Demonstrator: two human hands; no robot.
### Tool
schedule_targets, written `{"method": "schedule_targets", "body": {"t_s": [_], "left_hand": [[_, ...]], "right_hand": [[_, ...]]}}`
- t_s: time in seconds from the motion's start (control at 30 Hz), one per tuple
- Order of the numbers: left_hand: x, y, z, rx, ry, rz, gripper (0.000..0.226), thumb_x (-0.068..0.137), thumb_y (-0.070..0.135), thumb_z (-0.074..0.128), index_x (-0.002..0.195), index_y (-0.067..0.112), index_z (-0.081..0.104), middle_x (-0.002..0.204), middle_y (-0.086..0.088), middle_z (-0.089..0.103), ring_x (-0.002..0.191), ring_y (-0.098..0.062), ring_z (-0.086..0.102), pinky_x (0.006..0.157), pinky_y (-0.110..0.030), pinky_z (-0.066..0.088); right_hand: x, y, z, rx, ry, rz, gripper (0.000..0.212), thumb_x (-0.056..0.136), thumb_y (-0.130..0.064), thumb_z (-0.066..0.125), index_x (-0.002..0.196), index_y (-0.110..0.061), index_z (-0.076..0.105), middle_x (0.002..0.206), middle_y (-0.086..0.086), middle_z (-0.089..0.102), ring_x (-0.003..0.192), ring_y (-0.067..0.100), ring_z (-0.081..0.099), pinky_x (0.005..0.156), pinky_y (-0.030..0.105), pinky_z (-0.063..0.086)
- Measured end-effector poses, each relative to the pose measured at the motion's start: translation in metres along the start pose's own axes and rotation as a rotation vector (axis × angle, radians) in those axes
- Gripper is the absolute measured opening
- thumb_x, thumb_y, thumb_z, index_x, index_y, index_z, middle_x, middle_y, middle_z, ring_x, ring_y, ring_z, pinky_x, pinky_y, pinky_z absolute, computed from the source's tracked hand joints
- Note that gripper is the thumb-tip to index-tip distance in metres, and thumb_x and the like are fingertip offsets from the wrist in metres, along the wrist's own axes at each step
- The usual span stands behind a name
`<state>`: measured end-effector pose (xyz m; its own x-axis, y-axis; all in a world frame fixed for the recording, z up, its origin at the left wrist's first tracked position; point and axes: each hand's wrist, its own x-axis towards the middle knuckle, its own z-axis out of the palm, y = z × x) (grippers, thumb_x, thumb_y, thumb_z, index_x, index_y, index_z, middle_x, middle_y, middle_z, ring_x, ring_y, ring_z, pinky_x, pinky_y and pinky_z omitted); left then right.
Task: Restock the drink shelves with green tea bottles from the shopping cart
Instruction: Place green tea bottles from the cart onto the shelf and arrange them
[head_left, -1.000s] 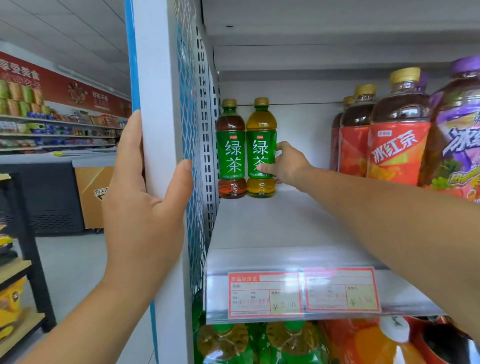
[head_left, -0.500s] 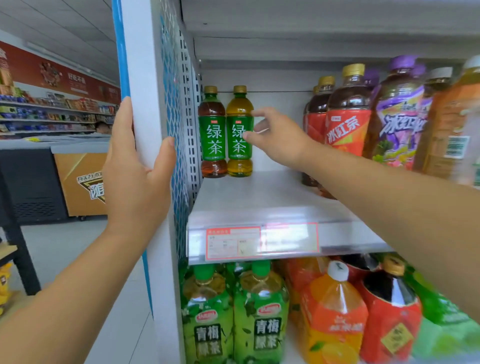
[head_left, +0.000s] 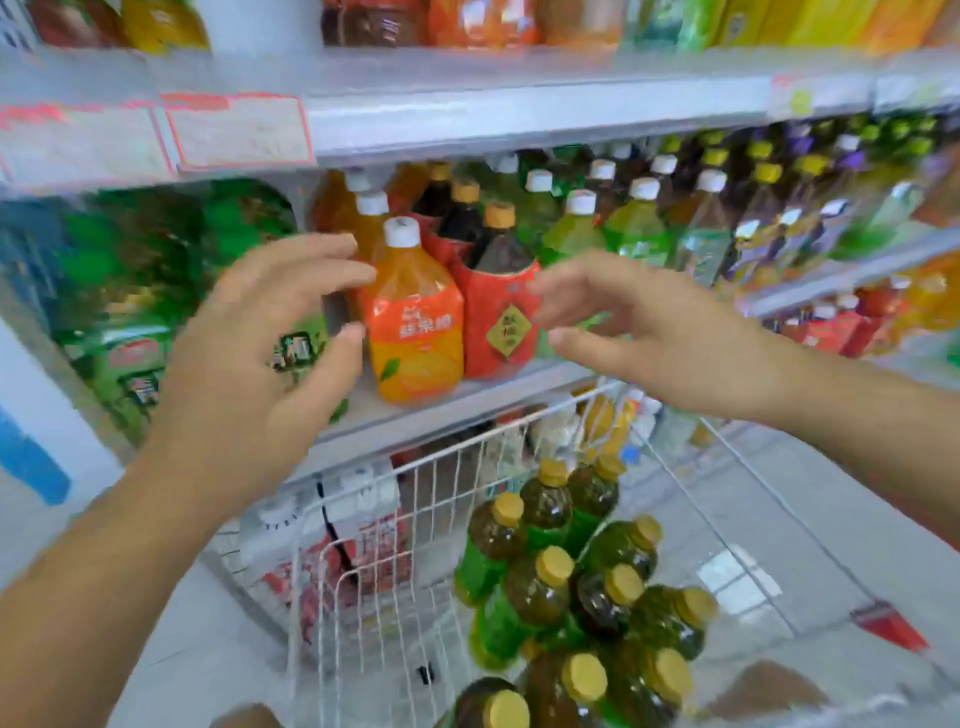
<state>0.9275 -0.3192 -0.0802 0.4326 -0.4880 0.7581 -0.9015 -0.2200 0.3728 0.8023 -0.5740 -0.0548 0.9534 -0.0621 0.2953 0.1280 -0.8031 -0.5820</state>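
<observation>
Both hands have left the upper shelf (head_left: 519, 114) — left hand (head_left: 249, 353) and right hand (head_left: 660, 332) hover spread, fingers loose, holding nothing — above the shopping cart (head_left: 457, 447), where green tea bottles (head_left: 540, 592) stand clustered. Full, stiff, probably slick: best gripped round the labelled waist.

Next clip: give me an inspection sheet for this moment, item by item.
Surface: shelf stocked, partly blurred.
Job's things: green tea bottles clustered in shopping cart.
Clutter: red-and-white pack at the cart's front, blurred.
Hands: left hand and right hand open, empty, in the air before the shelf.
Cables: thin black strand at the cart's front, unclear.
Surroundings: orange juice bottle, red-labelled dark bottle, price tags above.
</observation>
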Motion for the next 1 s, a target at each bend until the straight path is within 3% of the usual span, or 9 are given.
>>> {"method": "schedule_targets", "body": {"t_s": [0.1, 0.17, 0.27, 0.37, 0.47, 0.63, 0.83, 1.0], "left_hand": [[-0.035, 0.004, 0.056, -0.143, -0.345, -0.181, 0.036, 0.089, 0.039, 0.053, 0.121, 0.028, 0.063, 0.13, 0.017, 0.054, 0.117, 0.002, 0.053, 0.099, -0.033, 0.047], [-0.058, -0.004, 0.087, -0.169, -0.559, -0.323, 0.039, 0.091, 0.04, 0.059, 0.13, 0.034, 0.055, 0.13, 0.02, 0.05, 0.115, 0.008, 0.051, 0.1, -0.03, 0.047], [-0.088, -0.015, 0.126, -0.17, -0.812, -0.478, 0.055, 0.093, 0.03, 0.064, 0.144, 0.03, 0.041, 0.142, 0.008, 0.046, 0.127, -0.004, 0.048, 0.107, -0.034, 0.043], [-0.103, -0.029, 0.151, -0.173, -0.841, -0.512, 0.061, 0.094, 0.029, 0.064, 0.148, 0.027, 0.036, 0.147, 0.006, 0.041, 0.134, -0.01, 0.043, 0.109, -0.028, 0.036], [-0.106, -0.036, 0.164, -0.167, -0.866, -0.485, 0.056, 0.093, 0.032, 0.064, 0.144, 0.03, 0.042, 0.145, 0.009, 0.045, 0.131, -0.008, 0.043, 0.11, -0.031, 0.036], [-0.106, -0.041, 0.177, -0.363, -0.871, -0.593, 0.043, 0.09, 0.026, 0.069, 0.131, 0.029, 0.055, 0.127, 0.01, 0.06, 0.116, -0.008, 0.055, 0.102, -0.033, 0.045], [-0.11, -0.045, 0.173, -0.463, -0.944, -0.733, 0.067, 0.087, 0.019, 0.073, 0.145, 0.03, 0.041, 0.132, 0.009, 0.056, 0.118, -0.01, 0.054, 0.094, -0.021, 0.042], [-0.112, -0.049, 0.174, -0.48, -0.958, -0.813, 0.075, 0.085, 0.02, 0.076, 0.147, 0.033, 0.035, 0.134, 0.009, 0.051, 0.122, -0.011, 0.05, 0.097, -0.024, 0.04]], "right_hand": [[-0.034, 0.038, 0.021, -0.004, -0.231, 0.184, 0.026, 0.089, -0.025, 0.064, 0.114, -0.028, 0.058, 0.104, -0.006, 0.066, 0.093, 0.006, 0.063, 0.08, 0.023, 0.05], [-0.051, 0.057, 0.04, -0.034, -0.396, 0.288, 0.031, 0.088, -0.033, 0.065, 0.118, -0.029, 0.058, 0.111, -0.007, 0.064, 0.096, 0.006, 0.062, 0.079, 0.016, 0.047], [-0.061, 0.074, 0.07, -0.11, -0.618, 0.343, 0.051, 0.085, -0.043, 0.067, 0.13, -0.028, 0.051, 0.126, -0.006, 0.057, 0.108, 0.009, 0.058, 0.087, 0.019, 0.045], [-0.062, 0.077, 0.095, -0.133, -0.731, 0.345, 0.06, 0.082, -0.05, 0.067, 0.135, -0.031, 0.045, 0.129, -0.008, 0.053, 0.115, 0.012, 0.053, 0.097, 0.029, 0.044], [-0.065, 0.082, 0.114, -0.12, -0.752, 0.354, 0.063, 0.083, -0.047, 0.068, 0.138, -0.031, 0.042, 0.128, -0.004, 0.053, 0.11, 0.012, 0.052, 0.095, 0.031, 0.044], [-0.071, 0.087, 0.135, -0.136, -0.603, 0.331, 0.055, 0.083, -0.037, 0.071, 0.132, -0.028, 0.049, 0.12, -0.005, 0.057, 0.097, 0.007, 0.047, 0.08, 0.024, 0.036], [-0.079, 0.094, 0.142, -0.057, -0.662, 0.402, 0.076, 0.072, -0.045, 0.079, 0.134, -0.036, 0.034, 0.123, -0.008, 0.053, 0.108, 0.015, 0.053, 0.092, 0.033, 0.046], [-0.078, 0.085, 0.152, -0.136, -0.601, 0.384, 0.071, 0.072, -0.046, 0.078, 0.126, -0.03, 0.035, 0.102, -0.01, 0.051, 0.089, 0.013, 0.052, 0.073, 0.03, 0.044]]}}
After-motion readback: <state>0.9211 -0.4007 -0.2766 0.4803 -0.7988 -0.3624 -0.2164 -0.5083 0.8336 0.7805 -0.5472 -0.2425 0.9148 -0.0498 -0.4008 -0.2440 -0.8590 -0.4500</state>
